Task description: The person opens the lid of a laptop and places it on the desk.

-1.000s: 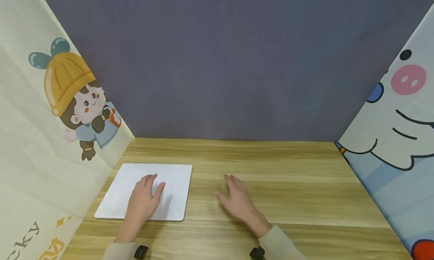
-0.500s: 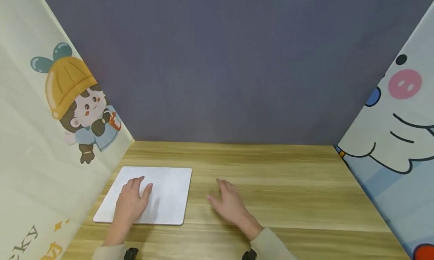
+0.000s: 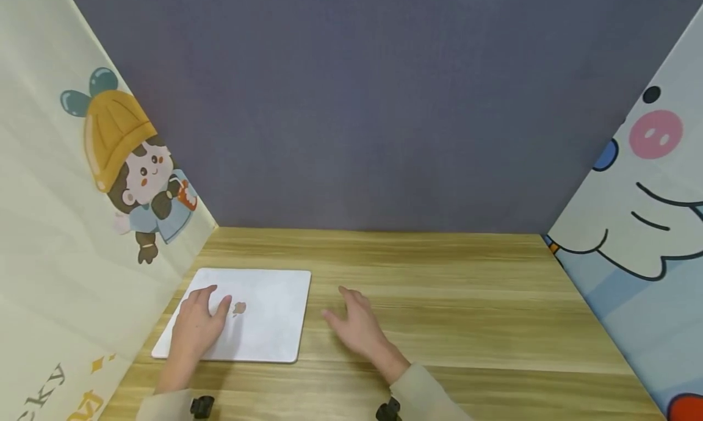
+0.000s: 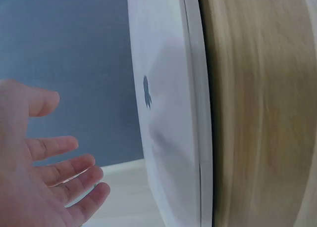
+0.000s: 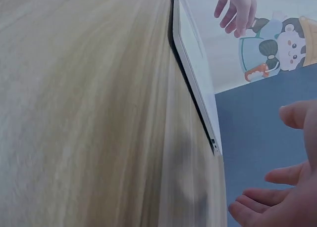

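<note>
A closed silver laptop (image 3: pixel 269 317) with an apple logo on its lid lies flat on the left of the wooden table. My left hand (image 3: pixel 196 324) hovers above the lid's left half, fingers loosely bent and holding nothing; in the left wrist view a gap separates the fingers (image 4: pixel 64 172) from the laptop lid (image 4: pixel 168 108). To the right of the laptop, my right hand (image 3: pixel 357 326) is held over the bare wood with thumb and fingers spread apart. The right wrist view shows this hand (image 5: pixel 282 187) beyond the laptop's side edge (image 5: pixel 195 88), where small ports show.
The wooden table (image 3: pixel 467 311) stretches right of the laptop. A dark grey panel (image 3: pixel 373 104) stands along its back edge. Cartoon-printed curtains close off both sides, the left curtain (image 3: pixel 49 226) near the laptop and the right curtain (image 3: pixel 631 274) farther away.
Both hands have shifted to the left, still spread over the table. The left hand's move has uncovered the apple logo. The laptop has stayed in place.
</note>
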{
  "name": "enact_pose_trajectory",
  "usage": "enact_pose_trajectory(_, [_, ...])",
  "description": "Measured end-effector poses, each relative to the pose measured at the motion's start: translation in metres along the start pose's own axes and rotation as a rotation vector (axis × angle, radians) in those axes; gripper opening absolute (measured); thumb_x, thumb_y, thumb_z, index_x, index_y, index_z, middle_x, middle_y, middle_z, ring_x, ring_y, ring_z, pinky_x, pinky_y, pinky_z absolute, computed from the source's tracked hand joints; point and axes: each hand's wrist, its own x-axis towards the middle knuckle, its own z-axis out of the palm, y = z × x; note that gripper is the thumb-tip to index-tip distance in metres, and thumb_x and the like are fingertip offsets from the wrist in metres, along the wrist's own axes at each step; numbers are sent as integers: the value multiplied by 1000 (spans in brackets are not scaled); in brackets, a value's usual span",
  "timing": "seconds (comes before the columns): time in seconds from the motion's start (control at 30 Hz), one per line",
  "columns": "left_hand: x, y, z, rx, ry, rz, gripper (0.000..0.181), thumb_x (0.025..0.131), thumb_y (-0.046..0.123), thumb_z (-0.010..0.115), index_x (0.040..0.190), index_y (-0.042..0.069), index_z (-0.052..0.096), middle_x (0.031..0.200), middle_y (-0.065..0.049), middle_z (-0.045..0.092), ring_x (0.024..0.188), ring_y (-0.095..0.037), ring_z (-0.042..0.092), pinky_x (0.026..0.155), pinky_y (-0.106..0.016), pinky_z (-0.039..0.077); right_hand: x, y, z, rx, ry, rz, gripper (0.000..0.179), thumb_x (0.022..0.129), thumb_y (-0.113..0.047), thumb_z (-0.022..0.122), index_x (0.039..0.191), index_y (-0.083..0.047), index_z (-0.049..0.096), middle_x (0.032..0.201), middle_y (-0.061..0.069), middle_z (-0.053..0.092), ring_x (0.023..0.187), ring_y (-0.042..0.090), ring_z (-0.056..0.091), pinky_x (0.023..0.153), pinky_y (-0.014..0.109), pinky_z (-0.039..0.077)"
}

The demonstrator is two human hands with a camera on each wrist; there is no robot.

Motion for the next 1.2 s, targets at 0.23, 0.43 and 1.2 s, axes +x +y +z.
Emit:
enact_pose_trajectory(0.23, [1,-15,-5,-1,-7,-25,51,101,27,59,129,-15,55,127,-40,53,118,-58,49,96,-69,41,7,-3,9,25,-8,-2,73,98,-48,63,150,0,45,150,24,46,137,44,44,111,59,39])
enact_pose_trajectory(0.43, [6,-24,-7,29,-13,-44,52,100,27,59,128,-17,54,124,-40,53,115,-58,50,95,-68,41,15,-3,14,50,-33,-2,76,97,-51,63,149,1,45,148,23,49,134,42,48,110,56,42])
enact_pose_trajectory(1.2, [18,-68,-6,94,-125,-181,54,102,29,52,133,-16,50,130,-43,45,116,-63,44,92,-73,39,32,-11,42,91,-62,5,70,89,-38,75,140,4,54,124,20,62,111,33,61,94,48,53])
